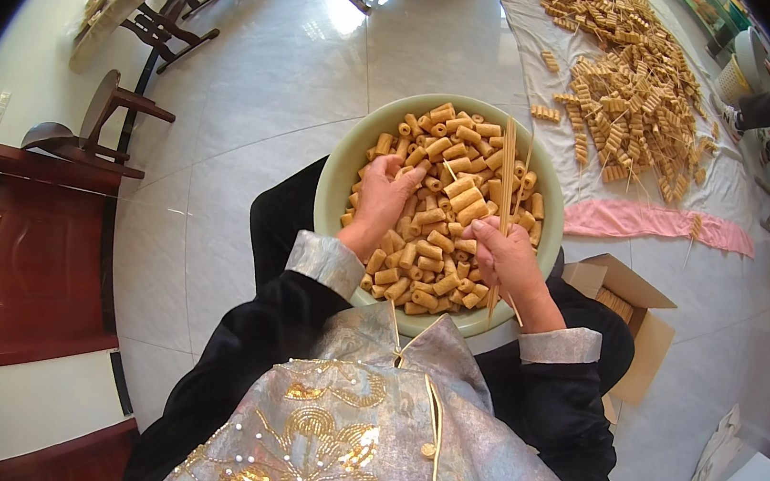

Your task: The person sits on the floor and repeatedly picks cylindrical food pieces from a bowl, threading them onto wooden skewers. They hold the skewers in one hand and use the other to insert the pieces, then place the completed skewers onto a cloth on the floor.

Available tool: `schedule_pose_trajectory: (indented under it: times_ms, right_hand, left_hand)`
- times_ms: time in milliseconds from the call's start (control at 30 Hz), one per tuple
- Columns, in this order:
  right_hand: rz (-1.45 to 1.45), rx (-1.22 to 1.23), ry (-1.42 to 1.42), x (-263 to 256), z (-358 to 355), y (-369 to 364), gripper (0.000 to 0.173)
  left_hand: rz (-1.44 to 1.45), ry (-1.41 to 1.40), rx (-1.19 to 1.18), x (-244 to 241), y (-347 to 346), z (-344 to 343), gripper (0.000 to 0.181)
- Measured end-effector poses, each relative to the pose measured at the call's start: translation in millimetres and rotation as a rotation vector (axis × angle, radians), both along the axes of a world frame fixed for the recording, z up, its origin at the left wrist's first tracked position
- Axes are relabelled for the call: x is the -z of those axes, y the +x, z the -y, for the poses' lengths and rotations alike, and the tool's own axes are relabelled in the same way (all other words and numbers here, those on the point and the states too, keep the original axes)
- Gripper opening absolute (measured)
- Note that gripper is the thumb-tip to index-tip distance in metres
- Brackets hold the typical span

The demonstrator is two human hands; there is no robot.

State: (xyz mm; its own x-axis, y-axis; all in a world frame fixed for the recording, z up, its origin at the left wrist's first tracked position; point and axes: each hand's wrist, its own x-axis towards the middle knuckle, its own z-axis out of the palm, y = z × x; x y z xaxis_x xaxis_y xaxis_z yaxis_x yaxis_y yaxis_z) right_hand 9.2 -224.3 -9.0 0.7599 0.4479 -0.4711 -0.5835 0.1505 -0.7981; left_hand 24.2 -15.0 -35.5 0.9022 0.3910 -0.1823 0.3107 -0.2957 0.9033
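Observation:
A wide pale green basin [333, 191] rests on my lap, filled with short hollow tube-shaped food pieces [427, 264], golden brown, probably fried dough or bean-curd rolls. Over its right side, my right hand [509, 256] grips a bundle of thin bamboo skewers [509, 158]. The same hand holds a skewer with a few threaded pieces [467, 200] beside its thumb. My left hand [383, 200] reaches into the pieces at the basin's left. One piece lies between its thumb and fingers; whether it is gripped is unclear.
Many filled skewers [632, 105] are heaped on a white cloth [525, 41] at upper right, edged by a pink cloth [646, 226]. An opened cardboard box [650, 345] containing skewers stands by my right knee. Wooden chairs [101, 119] are at left. People's feet show at the far edges.

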Motion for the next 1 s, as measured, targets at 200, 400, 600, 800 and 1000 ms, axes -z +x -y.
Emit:
schedule_pose_trajectory:
  times_ms: [200, 400, 600, 800, 1000]
  right_hand:
    - [-0.034, -0.088, 0.000, 3, -1, -1, 0.021]
    - [0.017, -0.114, 0.000, 0, 1, -3, 0.021]
    - [-0.013, -0.180, -0.032, -5, 0, -4, 0.022]
    - [0.013, -0.267, -0.049, -3, -2, -7, 0.022]
    - [0.044, -0.290, -0.043, -1, -3, -8, 0.022]
  left_hand:
    - [-0.063, 0.735, 0.304, 28, 7, 0, 0.050]
    - [0.208, 0.549, 0.300, 47, 1, -21, 0.043]
    - [-0.106, -0.838, -0.061, 28, -12, -25, 0.024]
    - [-0.052, -1.160, -0.153, 11, -15, -18, 0.021]
    - [-0.092, -1.159, -0.206, 3, -13, -12, 0.026]
